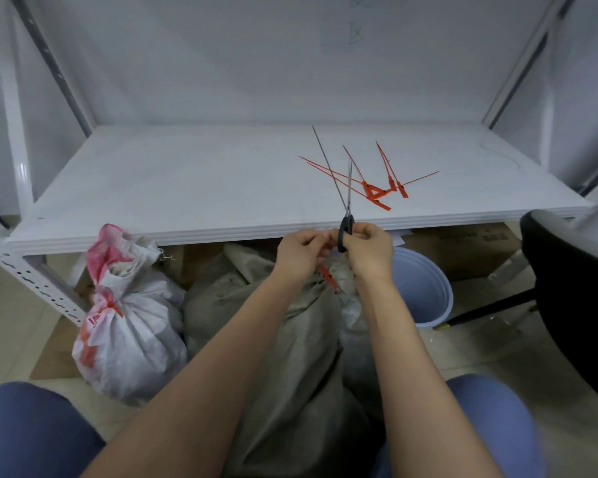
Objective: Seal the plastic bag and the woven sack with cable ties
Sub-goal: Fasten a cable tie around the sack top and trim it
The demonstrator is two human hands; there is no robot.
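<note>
Left hand (302,248) pinches the red cable tie (326,270) at the grey sack (283,326) neck, keeping it taut. Right hand (368,248) grips scissors (346,215), blades up, likely for trimming. Spare ties (377,191) sit on the shelf (187,188) within reach.

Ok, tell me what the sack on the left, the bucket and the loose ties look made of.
Sack on the left: woven plastic fabric, matte, crinkled, with printed red patches. Bucket: smooth, pale blue, probably moulded plastic. Loose ties: thin orange-red strips, likely plastic.
</note>
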